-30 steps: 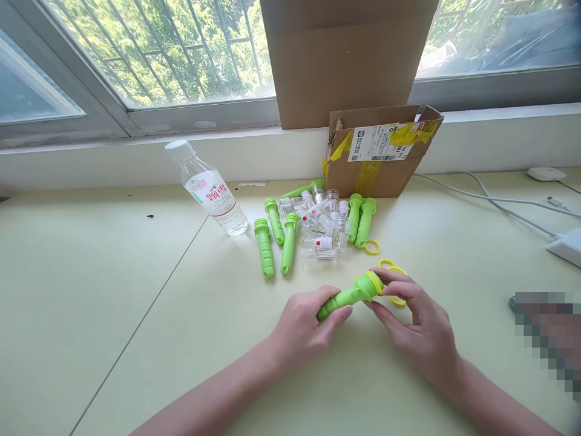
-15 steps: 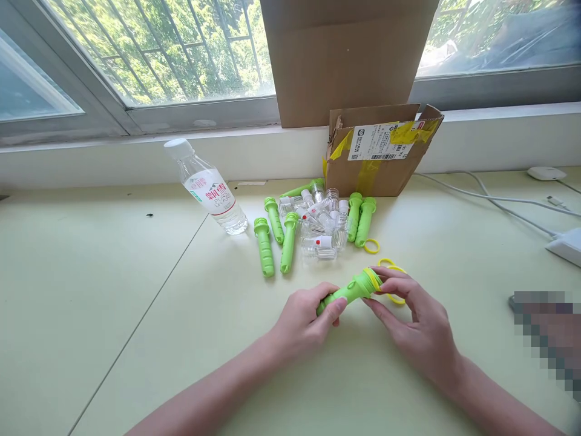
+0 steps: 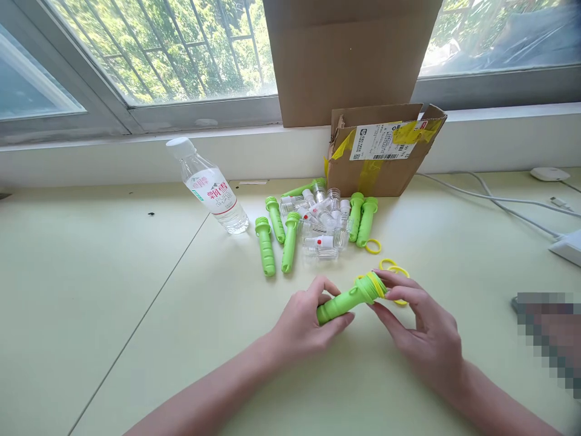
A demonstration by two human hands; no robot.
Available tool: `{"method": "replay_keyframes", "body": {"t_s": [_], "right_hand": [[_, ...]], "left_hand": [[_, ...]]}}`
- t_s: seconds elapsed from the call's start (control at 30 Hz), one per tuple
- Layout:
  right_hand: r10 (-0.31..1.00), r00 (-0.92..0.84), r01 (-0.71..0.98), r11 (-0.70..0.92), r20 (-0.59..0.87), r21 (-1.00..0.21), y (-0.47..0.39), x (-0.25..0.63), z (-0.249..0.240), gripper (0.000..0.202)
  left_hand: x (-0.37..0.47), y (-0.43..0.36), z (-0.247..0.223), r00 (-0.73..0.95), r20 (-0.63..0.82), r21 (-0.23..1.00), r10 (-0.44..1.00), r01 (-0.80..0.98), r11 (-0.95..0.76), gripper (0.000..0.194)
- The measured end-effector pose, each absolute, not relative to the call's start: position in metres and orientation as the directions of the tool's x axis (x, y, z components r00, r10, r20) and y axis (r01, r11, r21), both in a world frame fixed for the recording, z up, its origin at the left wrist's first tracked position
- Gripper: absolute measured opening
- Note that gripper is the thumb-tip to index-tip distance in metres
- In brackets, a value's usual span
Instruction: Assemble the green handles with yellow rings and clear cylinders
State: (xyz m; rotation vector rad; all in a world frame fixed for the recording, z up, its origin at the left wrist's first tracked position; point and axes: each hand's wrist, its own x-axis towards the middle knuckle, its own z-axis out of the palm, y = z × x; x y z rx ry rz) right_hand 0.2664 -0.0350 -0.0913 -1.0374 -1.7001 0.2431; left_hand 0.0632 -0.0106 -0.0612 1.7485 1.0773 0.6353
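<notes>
My left hand (image 3: 303, 318) grips the lower part of a green ribbed plastic tube (image 3: 342, 302), which slants up to the right just above the table. Around its threaded end sits a thin yellow ring (image 3: 376, 284). The fingers of my right hand (image 3: 420, 321) pinch that ring at the tube's mouth; their exact contact is partly hidden. Behind the right fingers, several loose yellow rings (image 3: 399, 270) lie on the table. Farther back are more green tubes (image 3: 265, 247) and a pile of clear threaded plastic pieces (image 3: 321, 253), some with white parts.
A clear water bottle (image 3: 218, 197) with a white cap stands at the back left. An open cardboard box (image 3: 381, 172) sits against the wall behind the pile. White cables (image 3: 490, 197) run along the right, and a pixelated object (image 3: 544, 321) lies near the right edge.
My left fingers have shifted on the green tube, with the thumb now lower along its underside. The tube has turned slightly. My right hand stays at the ring end.
</notes>
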Motion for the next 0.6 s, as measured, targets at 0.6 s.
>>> {"method": "replay_keyframes", "body": {"t_s": [0.6], "right_hand": [[0.786,-0.051,0.607,0.514,0.616,-0.606,-0.0333,0.2644,-0.0979,0.028]], "left_hand": [[0.0647,-0.0132,-0.0566,0.442,0.033,0.810,0.896,0.514,-0.283,0.022]]}}
